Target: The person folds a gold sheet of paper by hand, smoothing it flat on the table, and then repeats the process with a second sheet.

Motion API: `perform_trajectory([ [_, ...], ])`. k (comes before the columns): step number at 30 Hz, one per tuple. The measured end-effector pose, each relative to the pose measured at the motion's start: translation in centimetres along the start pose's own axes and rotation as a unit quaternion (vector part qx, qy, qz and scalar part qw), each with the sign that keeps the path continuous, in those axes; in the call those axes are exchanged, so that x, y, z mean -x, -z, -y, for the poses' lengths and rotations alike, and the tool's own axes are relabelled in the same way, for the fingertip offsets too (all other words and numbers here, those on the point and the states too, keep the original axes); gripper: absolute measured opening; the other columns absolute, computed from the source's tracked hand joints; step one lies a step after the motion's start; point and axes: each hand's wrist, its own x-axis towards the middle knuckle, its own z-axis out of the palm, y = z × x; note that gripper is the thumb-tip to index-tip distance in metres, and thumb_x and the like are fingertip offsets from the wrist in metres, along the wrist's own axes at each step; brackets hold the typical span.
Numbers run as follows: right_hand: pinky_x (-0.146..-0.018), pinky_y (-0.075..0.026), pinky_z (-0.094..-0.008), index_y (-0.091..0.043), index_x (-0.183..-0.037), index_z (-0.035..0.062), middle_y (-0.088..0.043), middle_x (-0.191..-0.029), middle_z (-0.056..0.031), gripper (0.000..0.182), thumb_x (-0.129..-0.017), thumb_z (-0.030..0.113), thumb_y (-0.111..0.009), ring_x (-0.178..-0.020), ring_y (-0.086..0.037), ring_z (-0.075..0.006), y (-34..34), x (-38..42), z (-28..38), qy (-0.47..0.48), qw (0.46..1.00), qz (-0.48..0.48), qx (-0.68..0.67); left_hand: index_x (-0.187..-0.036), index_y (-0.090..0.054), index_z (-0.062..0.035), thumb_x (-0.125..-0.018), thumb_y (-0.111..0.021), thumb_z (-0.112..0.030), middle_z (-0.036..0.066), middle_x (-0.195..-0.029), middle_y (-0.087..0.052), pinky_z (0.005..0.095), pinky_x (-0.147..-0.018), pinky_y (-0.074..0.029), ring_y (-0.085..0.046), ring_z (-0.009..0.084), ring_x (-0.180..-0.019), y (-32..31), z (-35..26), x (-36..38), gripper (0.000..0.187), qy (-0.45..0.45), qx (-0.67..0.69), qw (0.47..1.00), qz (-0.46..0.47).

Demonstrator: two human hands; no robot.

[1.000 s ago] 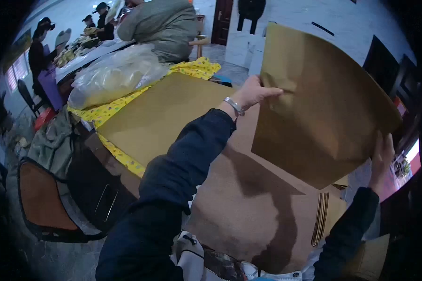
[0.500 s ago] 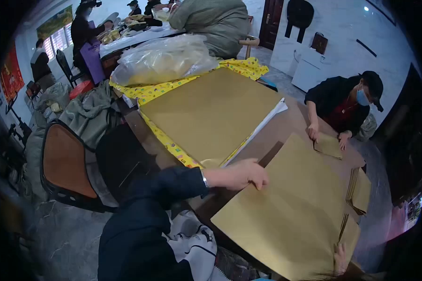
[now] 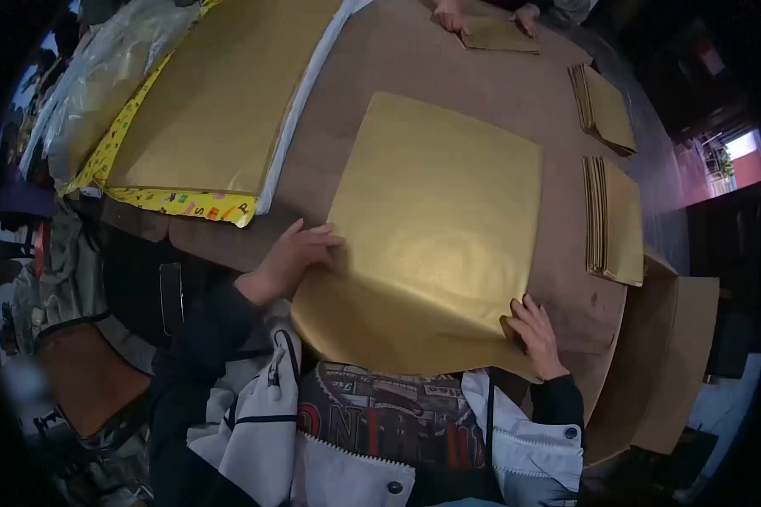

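A large gold paper sheet (image 3: 440,203) lies on the brown table, its near part bending down over the edge by my body. My left hand (image 3: 292,258) grips the sheet's left edge, fingertips on its surface. Opposite it, my right hand (image 3: 534,336) has its fingers on the right edge near the lower corner. What lies under either hand is hidden. To the right stands a folded bundle of gold paper (image 3: 615,221), with a second folded bundle (image 3: 604,110) farther back.
A stack of gold sheets (image 3: 228,93) rests on yellow printed wrapping (image 3: 186,205) at the left. Across the table, a co-worker's hands (image 3: 450,17) touch a folded gold piece (image 3: 500,35). An open cardboard box (image 3: 664,363) stands at the right edge, a chair (image 3: 93,376) at the left.
The view has tilted down and shifted. The large sheet has come nearer to my body, and its near edge now curves. My two hands are now at its opposite sides.
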Motion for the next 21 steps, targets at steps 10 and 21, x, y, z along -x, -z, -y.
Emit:
perform_trajectory([
  [10, -0.109, -0.024, -0.0567, -0.057, -0.123, 0.0089, -0.041, -0.142, -0.0141, 0.039, -0.086, 0.000, -0.046, -0.136, -0.032, -0.0368, -0.4, -1.3, -3.0, 0.028, 0.998, -0.003, 0.063, -0.093, -0.063, -0.0130, -0.070, -0.069, -0.011, 0.002, -0.121, -0.062, 0.0460, -0.101, -0.033, -0.049, 0.0267, -0.123, 0.8, 0.0, -0.4, 0.023, -0.021, 0.025, 0.999, -0.031],
  [21, -0.107, -0.027, -0.0573, -0.049, -0.130, 0.0066, -0.039, -0.142, -0.0178, 0.058, -0.075, 0.012, -0.068, -0.135, -0.030, -0.0405, 0.8, -4.4, -4.6, 0.049, 0.994, -0.064, 0.067, -0.093, -0.057, -0.0061, -0.076, -0.070, -0.010, 0.012, -0.116, -0.063, 0.0401, -0.092, -0.045, -0.056, 0.0344, -0.112, 1.9, -1.5, -2.3, 0.021, -0.015, 0.082, 0.996, -0.034],
])
